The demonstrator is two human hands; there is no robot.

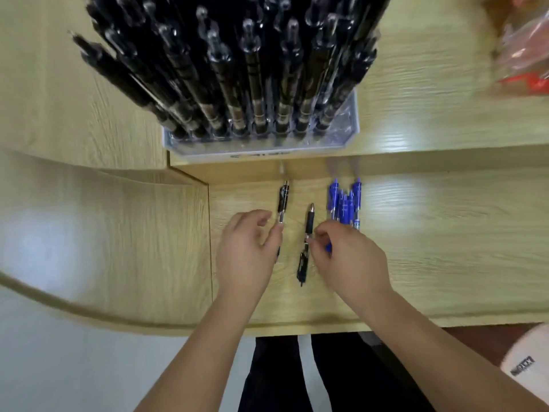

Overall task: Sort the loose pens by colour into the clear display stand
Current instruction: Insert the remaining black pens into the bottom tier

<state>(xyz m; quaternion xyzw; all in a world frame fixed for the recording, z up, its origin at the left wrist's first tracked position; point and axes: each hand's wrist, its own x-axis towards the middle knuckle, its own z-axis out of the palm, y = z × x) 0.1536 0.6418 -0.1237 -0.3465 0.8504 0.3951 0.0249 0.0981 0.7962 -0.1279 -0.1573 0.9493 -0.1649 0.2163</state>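
Head view: both forearms reach in from the near edge over the pale wood-grain laminate counter (pixel 430 263).

Right hand (pixel 352 258): thumb and forefinger pinch the middle black pen (pixel 309 224), a slim plastic click pen with a dark rubber grip, at mid-barrel. Its tip points away. Cannot tell whether it lies on the counter or is just off it.

Left hand (pixel 248 248): fingers loosely curled, one fingertip touching the left black pen (pixel 282 200), a black-and-clear plastic click pen. Cannot tell whether it is actually gripped (blur).

Beside the right hand, partly under it: bundle of blue plastic click pens (pixel 344 203), lying parallel and touching one another.

Beyond, on a raised tier: clear plastic display stand (pixel 353 123), visible rows packed with upright black pens. There may be free room at its right end, but this is uncertain.

Far right: orange-red plastic packet (pixel 523 55), blurred.

Judged step: lifting the two loose black pens for the stand. Notes:
- Close the left pinch fully before lifting, or the pen may roll.
- Keep the right fingers off the blue bundle so it stays together.
- Turn each pen to match how the stand's pens sit.
- Lower each pen straight into a gap, since the splayed tops crowd the approach.
- No blue pens are visible in the stand, so the blue ones likely need their own section.
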